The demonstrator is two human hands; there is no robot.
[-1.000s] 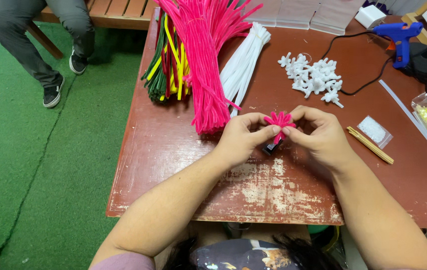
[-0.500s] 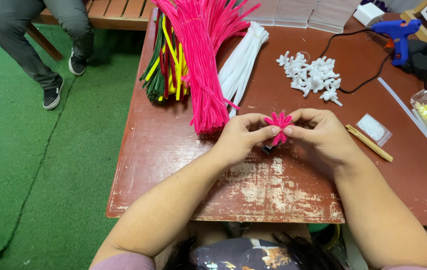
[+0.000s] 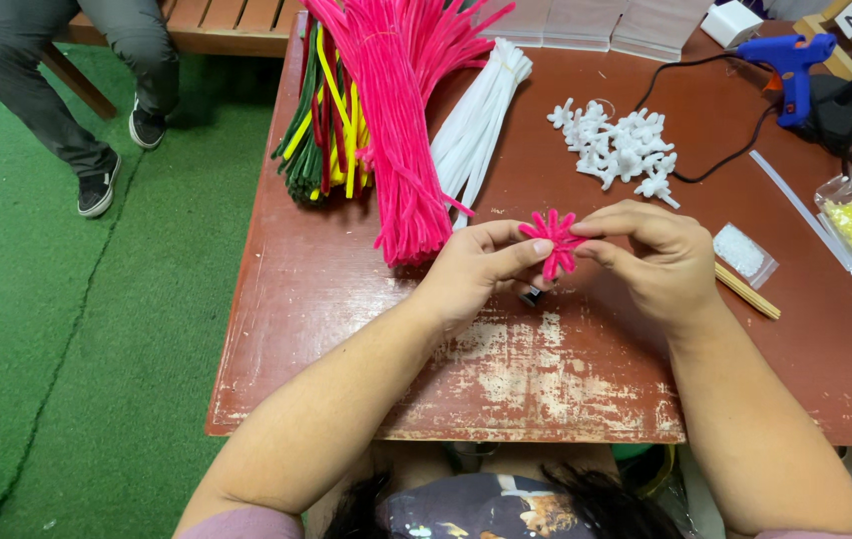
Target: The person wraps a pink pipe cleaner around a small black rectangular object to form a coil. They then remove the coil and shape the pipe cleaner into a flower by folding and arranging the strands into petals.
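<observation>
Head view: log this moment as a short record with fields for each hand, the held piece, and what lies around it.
left hand: left hand pinches the small pink star-shaped pipe-cleaner flower from its left side
right hand: right hand pinches the same flower from the right
surface: worn reddish-brown wooden table
behind hands: bundle of long pink pipe cleaners, bundle of white pipe cleaners, pile of small white pipe-cleaner flowers
far right: blue glue gun

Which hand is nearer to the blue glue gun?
The right hand. It is below and to the left of the glue gun; the left hand is farther left, beyond the pink flower both hold.
</observation>
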